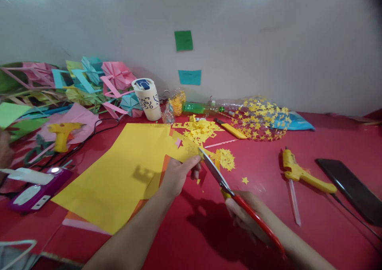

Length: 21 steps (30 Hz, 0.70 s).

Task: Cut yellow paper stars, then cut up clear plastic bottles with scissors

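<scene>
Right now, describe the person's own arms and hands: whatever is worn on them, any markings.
Left hand and right hand are bare: no gloves, and no rings, watch or bracelet that I can see. Left forearm and right forearm run bare to the bottom edge of the picture, with no sleeve in view. No markings show. The red-handled scissors cover part of the right hand.

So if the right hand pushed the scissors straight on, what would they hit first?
Probably the yellow paper piece that the left hand pinches: the scissors in the right hand point straight at it, blade tips at its edge.
</scene>
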Each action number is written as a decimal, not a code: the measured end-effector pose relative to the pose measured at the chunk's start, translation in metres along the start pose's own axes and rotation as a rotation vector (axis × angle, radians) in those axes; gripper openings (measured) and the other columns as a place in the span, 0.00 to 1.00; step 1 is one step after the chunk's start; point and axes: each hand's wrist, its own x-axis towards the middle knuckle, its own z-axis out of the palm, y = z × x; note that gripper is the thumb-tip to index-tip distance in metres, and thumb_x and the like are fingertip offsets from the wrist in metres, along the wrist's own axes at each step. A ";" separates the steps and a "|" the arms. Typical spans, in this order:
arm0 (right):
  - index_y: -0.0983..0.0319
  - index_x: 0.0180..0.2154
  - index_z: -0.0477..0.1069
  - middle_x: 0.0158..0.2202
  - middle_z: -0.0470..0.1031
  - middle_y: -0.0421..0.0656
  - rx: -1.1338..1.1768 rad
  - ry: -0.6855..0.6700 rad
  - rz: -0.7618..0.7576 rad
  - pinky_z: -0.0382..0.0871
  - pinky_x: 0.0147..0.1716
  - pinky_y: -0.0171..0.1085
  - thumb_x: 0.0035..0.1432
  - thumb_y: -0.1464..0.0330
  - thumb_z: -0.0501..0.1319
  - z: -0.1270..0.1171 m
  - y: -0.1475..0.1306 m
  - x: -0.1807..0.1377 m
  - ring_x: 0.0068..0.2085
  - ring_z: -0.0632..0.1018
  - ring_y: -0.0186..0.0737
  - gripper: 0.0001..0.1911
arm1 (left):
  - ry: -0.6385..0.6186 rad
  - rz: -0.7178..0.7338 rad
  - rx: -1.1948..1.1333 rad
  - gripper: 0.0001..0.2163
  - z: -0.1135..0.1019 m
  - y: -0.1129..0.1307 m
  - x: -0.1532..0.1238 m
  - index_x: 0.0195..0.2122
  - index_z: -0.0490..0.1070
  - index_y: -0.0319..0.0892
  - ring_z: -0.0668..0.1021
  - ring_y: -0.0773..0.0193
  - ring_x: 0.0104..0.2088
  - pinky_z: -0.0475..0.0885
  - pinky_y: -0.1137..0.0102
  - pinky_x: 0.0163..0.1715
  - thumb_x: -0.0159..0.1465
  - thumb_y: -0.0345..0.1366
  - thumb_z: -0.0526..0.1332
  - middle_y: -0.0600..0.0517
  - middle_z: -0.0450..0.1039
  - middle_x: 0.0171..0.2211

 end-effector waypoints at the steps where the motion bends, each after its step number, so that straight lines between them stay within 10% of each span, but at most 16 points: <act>1: 0.60 0.23 0.57 0.18 0.59 0.34 -0.003 0.006 -0.005 0.52 0.17 0.29 0.58 0.42 0.57 0.000 0.000 0.000 0.19 0.61 0.27 0.29 | -0.002 0.001 -0.007 0.14 0.000 0.000 0.000 0.20 0.72 0.39 0.70 0.72 0.17 0.65 0.75 0.19 0.61 0.38 0.63 0.54 0.68 0.15; 21: 0.60 0.25 0.57 0.19 0.57 0.33 -0.071 -0.042 -0.027 0.48 0.17 0.29 0.59 0.41 0.55 -0.008 0.000 -0.004 0.20 0.56 0.27 0.29 | 0.022 0.093 -0.094 0.05 -0.012 0.013 0.010 0.35 0.72 0.40 0.71 0.73 0.18 0.67 0.78 0.17 0.60 0.35 0.63 0.57 0.71 0.22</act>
